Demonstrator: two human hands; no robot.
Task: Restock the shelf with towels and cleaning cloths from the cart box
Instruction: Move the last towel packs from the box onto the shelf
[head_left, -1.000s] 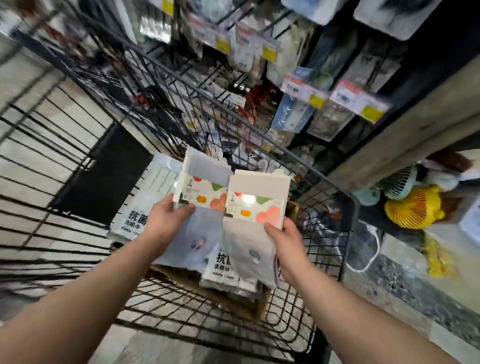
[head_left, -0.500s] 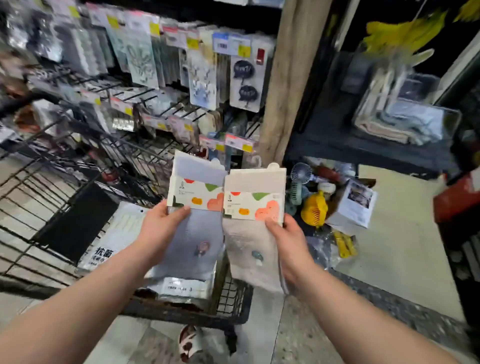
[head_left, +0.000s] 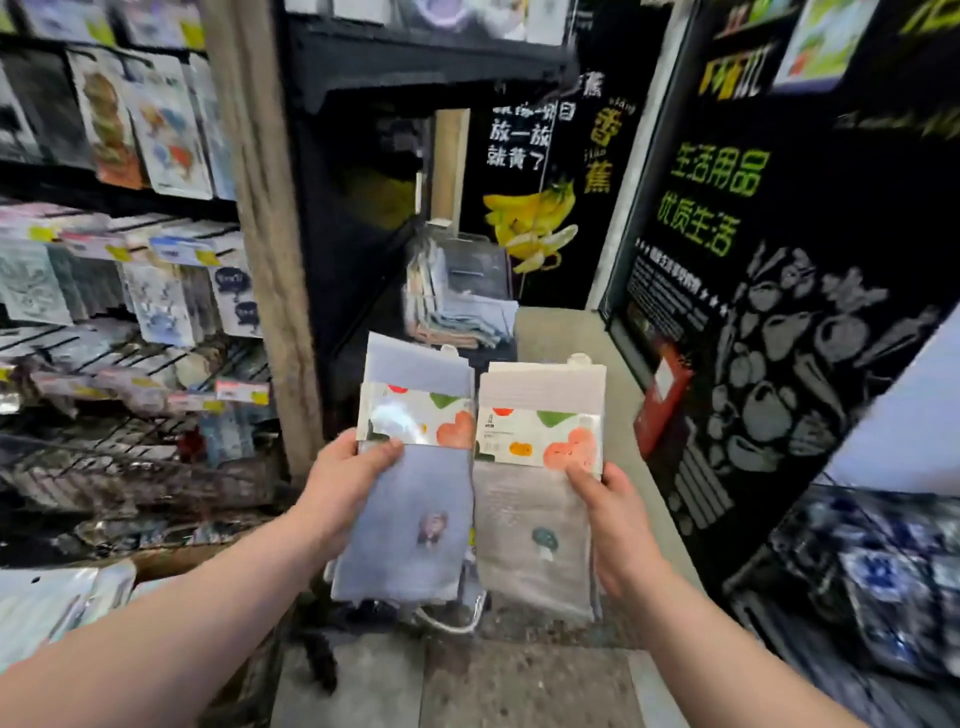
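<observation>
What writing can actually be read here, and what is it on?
"生活用品" and "优质生活": green, on the black wall panel.
"香蕉": yellow, on the black banana poster.
"放一放", "就黄了": white, same poster.
Blue-grey packaged towel, beige packaged towel, shelf price tags: print too blurred.

The black wall panel (head_left: 727, 208) at right read "生活用品" and "优质生活" in green. The banana poster (head_left: 540, 171) at upper centre read "香蕉" and "放一放". Towel pack labels were illegible.

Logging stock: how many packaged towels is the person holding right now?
2: a blue-grey packaged towel in the left hand, and a beige packaged towel in the right hand. More could be stacked hidden behind them.
</observation>
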